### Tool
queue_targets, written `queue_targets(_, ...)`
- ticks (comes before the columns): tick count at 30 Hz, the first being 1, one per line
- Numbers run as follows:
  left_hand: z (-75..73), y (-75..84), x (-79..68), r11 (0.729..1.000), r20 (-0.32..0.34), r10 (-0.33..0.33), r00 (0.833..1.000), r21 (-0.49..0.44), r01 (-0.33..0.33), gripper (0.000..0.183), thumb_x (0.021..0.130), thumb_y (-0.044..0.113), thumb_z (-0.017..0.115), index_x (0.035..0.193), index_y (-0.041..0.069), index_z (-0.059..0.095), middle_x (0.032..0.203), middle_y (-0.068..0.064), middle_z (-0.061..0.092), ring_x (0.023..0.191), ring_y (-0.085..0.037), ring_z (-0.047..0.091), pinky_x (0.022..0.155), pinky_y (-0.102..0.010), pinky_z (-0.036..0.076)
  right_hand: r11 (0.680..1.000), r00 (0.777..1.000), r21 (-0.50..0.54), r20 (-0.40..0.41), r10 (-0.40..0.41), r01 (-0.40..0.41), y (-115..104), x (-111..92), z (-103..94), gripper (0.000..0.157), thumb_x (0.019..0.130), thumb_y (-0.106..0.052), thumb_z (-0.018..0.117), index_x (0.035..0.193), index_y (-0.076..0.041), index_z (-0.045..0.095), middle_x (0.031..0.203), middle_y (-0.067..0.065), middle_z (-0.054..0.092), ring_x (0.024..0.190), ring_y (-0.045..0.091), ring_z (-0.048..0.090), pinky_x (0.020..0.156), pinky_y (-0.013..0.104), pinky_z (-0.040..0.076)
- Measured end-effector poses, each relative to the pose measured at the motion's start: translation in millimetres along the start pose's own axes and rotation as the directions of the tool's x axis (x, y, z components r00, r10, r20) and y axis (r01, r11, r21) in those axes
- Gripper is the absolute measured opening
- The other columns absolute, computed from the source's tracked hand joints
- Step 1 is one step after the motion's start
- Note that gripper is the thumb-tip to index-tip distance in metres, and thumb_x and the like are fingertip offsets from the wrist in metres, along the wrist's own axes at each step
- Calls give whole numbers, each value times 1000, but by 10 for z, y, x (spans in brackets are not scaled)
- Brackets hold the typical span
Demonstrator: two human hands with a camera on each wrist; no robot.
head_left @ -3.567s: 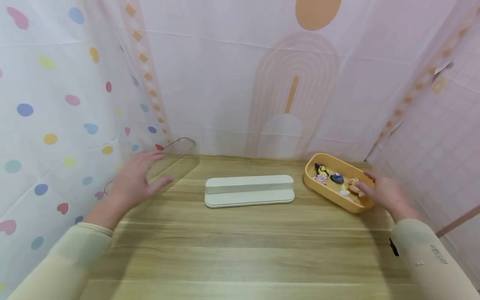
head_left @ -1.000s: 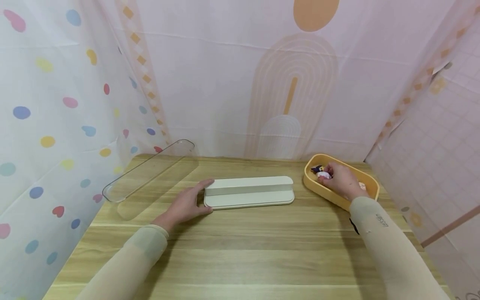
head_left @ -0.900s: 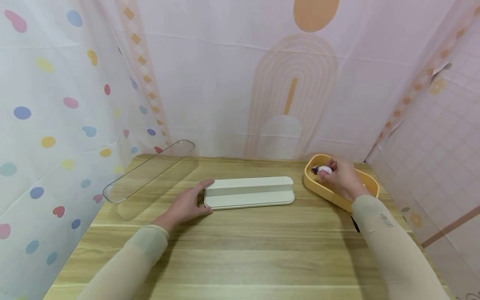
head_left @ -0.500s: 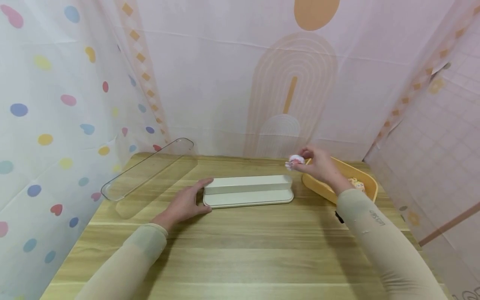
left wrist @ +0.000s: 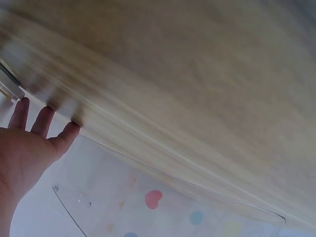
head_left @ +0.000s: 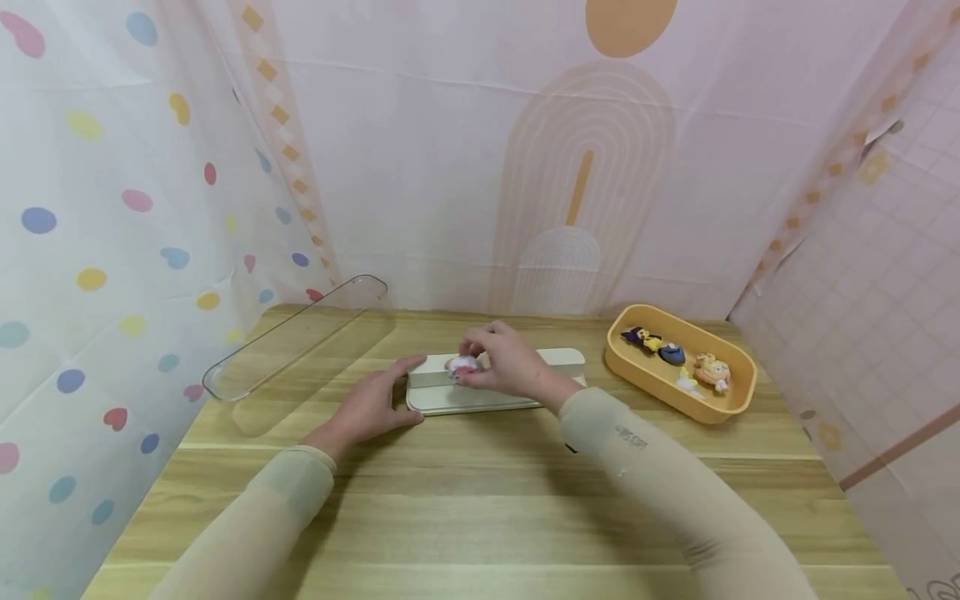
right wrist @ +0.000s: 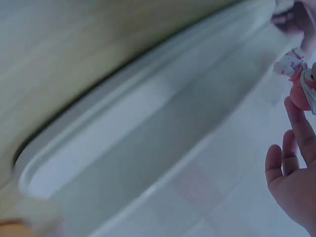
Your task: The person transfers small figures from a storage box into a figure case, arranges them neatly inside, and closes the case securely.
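Note:
A white two-step display stand [head_left: 495, 396] lies mid-table. My left hand [head_left: 367, 408] rests at its left end, the thumb by the front corner and the index finger by the back corner. Those fingers look extended in the left wrist view, with one fingertip by the stand's end. My right hand [head_left: 513, 362] pinches a small pink-and-white figurine [head_left: 462, 367] between thumb and fingers. It is over the stand's upper step, left of the middle; whether it touches the step cannot be told. In the right wrist view, the figurine [right wrist: 300, 91] shows a spotted white part and a pink body.
At the right back, a yellow tray [head_left: 630, 372] holds several small figurines, among them a purple-and-yellow one [head_left: 643, 339] and an orange one [head_left: 712, 371]. A clear plastic cover [head_left: 300, 354] lies at the left back. Patterned curtains [head_left: 450, 167] border the wooden table [head_left: 450, 508].
My right hand has picked the pink-and-white figurine out of the yellow tray and carried it left to the stand. My left hand has moved from beside the clear cover to the stand's left end.

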State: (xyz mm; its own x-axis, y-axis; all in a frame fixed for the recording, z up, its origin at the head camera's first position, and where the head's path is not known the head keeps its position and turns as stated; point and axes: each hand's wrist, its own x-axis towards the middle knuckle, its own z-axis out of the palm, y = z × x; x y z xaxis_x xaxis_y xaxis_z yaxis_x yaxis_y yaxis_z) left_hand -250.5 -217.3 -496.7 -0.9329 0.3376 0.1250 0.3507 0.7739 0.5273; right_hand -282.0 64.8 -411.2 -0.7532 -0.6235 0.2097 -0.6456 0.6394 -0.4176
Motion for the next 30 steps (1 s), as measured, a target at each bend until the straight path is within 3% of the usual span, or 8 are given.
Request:
queue_targets(6, -5, 4, 4, 1000, 2, 10, 1000, 0, -10, 97, 83, 30, 94, 164, 25, 41, 143, -22, 67, 129, -40, 66, 109, -62, 52, 991, 998, -123, 17, -57, 59, -143, 99, 282, 32, 94, -38, 84, 114, -20, 68, 112, 1, 78, 121, 26, 62, 99, 45, 57)
queue_targets(12, -11, 9, 2, 1000, -8, 28, 1000, 2, -28, 96, 82, 30, 95, 162, 25, 43, 141, -19, 69, 125, -39, 67, 106, -62, 54, 974, 997, -214, 10, -71, 71, -226, 151, 461, 29, 95, -42, 82, 115, -23, 72, 119, -2, 78, 125, 25, 62, 104, 44, 56)
queue_targets(21, -15, 36, 0, 999, -20, 41, 999, 8, -41, 95, 81, 27, 95, 162, 24, 44, 139, -19, 71, 125, -41, 68, 107, -64, 52, 897, 983, -419, -51, -176, 139, -292, 137, 638, 35, 95, -43, 81, 123, -26, 70, 121, -5, 79, 125, 22, 61, 114, 43, 47)
queue_targets(30, -10, 18, -2, 999, -24, 47, 999, 5, -47, 95, 82, 27, 95, 162, 23, 43, 136, -19, 72, 122, -40, 69, 106, -64, 53, 902, 989, -422, -70, -131, 90, -304, 140, 669, 42, 96, -46, 80, 130, -24, 68, 126, -3, 77, 125, 22, 61, 115, 43, 47)
